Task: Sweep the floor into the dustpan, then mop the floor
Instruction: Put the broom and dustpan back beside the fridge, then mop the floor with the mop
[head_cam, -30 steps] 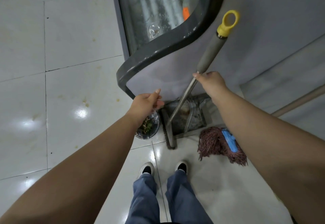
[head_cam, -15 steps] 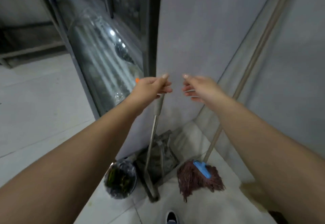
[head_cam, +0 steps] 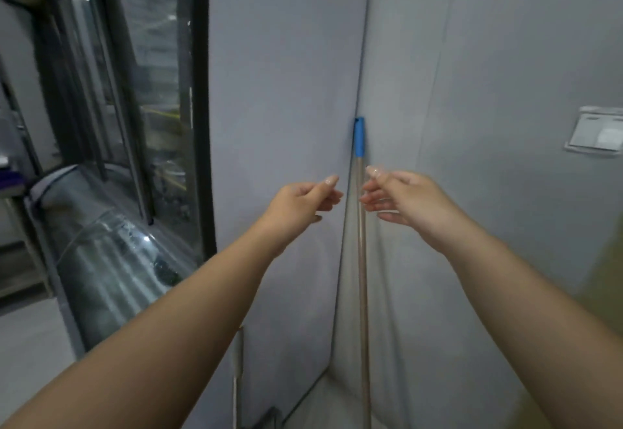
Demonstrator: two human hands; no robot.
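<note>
The mop's pale pole leans upright in the wall corner, its blue cap at the top. The mop head is out of view below. My left hand hovers just left of the pole with fingers loosely curled and holds nothing. My right hand hovers just right of the pole, fingers relaxed, also holding nothing. Neither hand plainly touches the pole. A thin grey stretch of the broom handle stands free at the bottom, beside my left forearm.
A curved glass display case with a black frame stands on the left. Grey walls meet in the corner behind the pole. A light switch plate sits on the right wall. White floor tiles show at lower left.
The view has risen from the floor to the wall corner. My left hand has let go of the broom handle. Both hands have moved right, to either side of the mop pole.
</note>
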